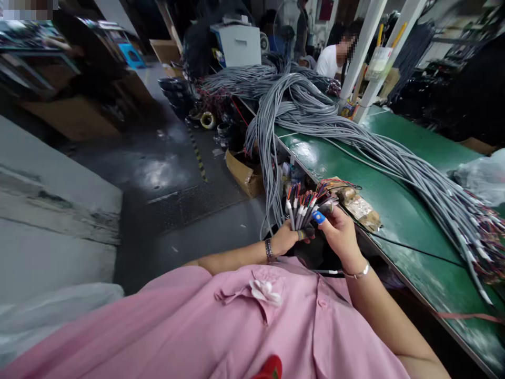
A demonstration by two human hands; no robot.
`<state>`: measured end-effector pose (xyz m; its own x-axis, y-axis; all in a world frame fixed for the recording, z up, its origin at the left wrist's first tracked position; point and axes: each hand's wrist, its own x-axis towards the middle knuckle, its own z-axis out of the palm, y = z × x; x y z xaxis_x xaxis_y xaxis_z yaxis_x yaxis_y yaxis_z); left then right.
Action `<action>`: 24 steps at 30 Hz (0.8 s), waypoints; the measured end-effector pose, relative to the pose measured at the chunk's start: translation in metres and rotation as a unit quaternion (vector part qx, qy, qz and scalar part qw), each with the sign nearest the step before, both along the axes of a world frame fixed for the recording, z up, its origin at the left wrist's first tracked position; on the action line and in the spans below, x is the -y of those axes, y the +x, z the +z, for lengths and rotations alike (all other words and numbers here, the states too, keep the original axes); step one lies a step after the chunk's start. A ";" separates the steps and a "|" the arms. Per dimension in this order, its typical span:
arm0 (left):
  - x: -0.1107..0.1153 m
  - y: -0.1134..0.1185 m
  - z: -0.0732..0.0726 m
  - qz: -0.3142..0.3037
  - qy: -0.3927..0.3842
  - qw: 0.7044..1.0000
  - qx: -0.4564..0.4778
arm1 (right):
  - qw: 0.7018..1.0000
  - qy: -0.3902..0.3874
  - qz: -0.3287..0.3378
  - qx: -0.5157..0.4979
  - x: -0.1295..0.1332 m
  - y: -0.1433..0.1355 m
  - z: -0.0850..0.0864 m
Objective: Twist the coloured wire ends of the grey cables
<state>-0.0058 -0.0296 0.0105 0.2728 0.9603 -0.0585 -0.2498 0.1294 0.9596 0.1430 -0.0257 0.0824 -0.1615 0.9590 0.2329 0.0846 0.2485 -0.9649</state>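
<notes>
My left hand is wrapped round a bundle of grey cables, whose ends fan upward with white sleeves and thin coloured wires. On the right side of the bundle, my right hand has its fingers closed at the cable ends, with blue tape on the thumb. Its fingertips are partly hidden, and grey covers show on some fingers of both hands. From the held bundle, grey cables run up to a large pile draped over the green table's edge.
Beside my hands lies a tape-wrapped block on the green table, with a black cord. A cardboard box stands on the floor. White posts rise from the table; a person sits beyond.
</notes>
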 end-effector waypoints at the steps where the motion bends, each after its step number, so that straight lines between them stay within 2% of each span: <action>1: 0.001 -0.002 -0.001 -0.002 0.002 1.000 -0.004 | 1.000 0.008 -0.016 0.007 0.000 -0.003 -0.003; 4: 0.004 -0.008 -0.001 0.000 0.001 1.000 -0.015 | 0.999 0.009 -0.032 0.002 0.004 -0.008 -0.013; 8: 0.007 -0.012 0.000 -0.011 -0.004 0.999 -0.030 | 0.999 -0.012 0.005 -0.033 0.009 -0.012 -0.024; 13: 0.009 -0.011 -0.007 -0.035 -0.009 0.999 -0.009 | 0.999 0.000 -0.047 -0.026 0.014 -0.011 -0.029; 18: 0.008 -0.020 -0.003 -0.046 0.018 0.999 0.022 | 0.989 -0.053 -0.068 -0.116 0.020 -0.007 -0.039; 20: 0.007 -0.025 0.000 -0.023 0.019 0.999 0.027 | 0.986 -0.056 -0.079 -0.139 0.021 -0.006 -0.044; 24: -0.001 -0.041 0.002 0.074 -0.009 0.991 0.110 | 0.986 -0.031 -0.081 -0.141 0.022 -0.001 -0.049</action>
